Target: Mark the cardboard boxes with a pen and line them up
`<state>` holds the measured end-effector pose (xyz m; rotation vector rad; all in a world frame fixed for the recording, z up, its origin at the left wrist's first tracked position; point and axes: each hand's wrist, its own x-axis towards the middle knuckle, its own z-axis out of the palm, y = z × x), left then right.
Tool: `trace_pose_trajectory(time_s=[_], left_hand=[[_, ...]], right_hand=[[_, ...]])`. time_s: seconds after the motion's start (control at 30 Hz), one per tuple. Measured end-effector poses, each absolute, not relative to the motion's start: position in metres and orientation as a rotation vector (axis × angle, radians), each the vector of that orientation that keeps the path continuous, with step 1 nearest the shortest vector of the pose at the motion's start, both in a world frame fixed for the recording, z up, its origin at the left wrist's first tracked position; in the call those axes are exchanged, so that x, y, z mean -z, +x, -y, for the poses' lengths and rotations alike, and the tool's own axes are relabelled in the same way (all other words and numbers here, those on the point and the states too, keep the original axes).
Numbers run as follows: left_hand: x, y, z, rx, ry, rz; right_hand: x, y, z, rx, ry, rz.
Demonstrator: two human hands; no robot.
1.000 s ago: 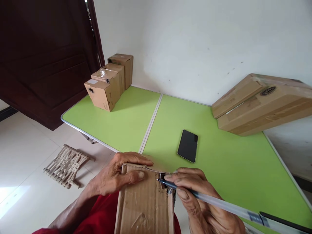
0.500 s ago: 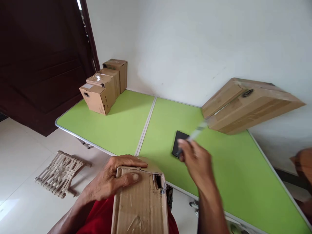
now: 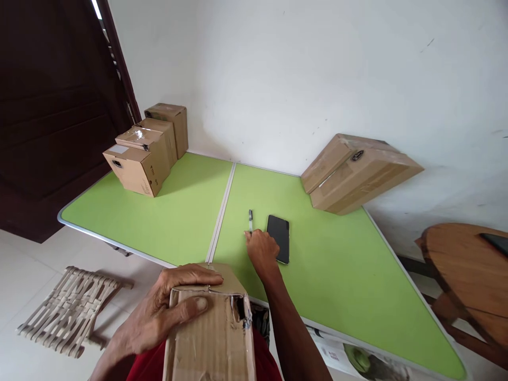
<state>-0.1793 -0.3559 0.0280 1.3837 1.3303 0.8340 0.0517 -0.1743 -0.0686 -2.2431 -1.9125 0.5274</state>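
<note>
- Head view, held thing: a cardboard box (image 3: 210, 338) rests on the person's lap at the near edge of the desk (image 3: 337, 275). The left hand (image 3: 166, 312) wraps its far top edge, with the grip pressed onto the cardboard, thumb flat on the upper face and fingers over the rim.
- Head view, progress: the box's far right corner (image 3: 240, 307) is torn into a ragged hole. The rest of the top face appears closed, so the opening seems only begun.
- Head view, other hand: the right hand (image 3: 262, 251) lies on the desk ahead of the box, its fingertips at the near end of a pen (image 3: 250, 219) that lies flat. Whether this grip pinches the pen or merely touches it cannot be told.
- Head view, surroundings: a dark phone (image 3: 278, 238) lies just beside the right hand. A row of small boxes (image 3: 137, 169) stands at the far left corner, and a large flat carton (image 3: 357, 174) leans on the wall at the far right. A woven stool (image 3: 67, 309) sits on the floor, and a wooden table (image 3: 464, 264) stands to the right.
- Head view, obstruction: nothing lies between the hands and the box.
</note>
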Motion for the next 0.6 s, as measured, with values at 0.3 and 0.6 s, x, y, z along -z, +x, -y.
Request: trace_pose_trajectory(time_s=[0.3,0.6], left_hand=[[-0.031,-0.178,0.36,-0.799,1.389,-1.358],[-0.024,-0.182,0.359,-0.829,1.379,-1.299]], right_hand=[[0.061,0.088,0.211,-0.374,-2.513,1.532],[0.077,0.117,0.192,-0.73,-2.288,1.246]])
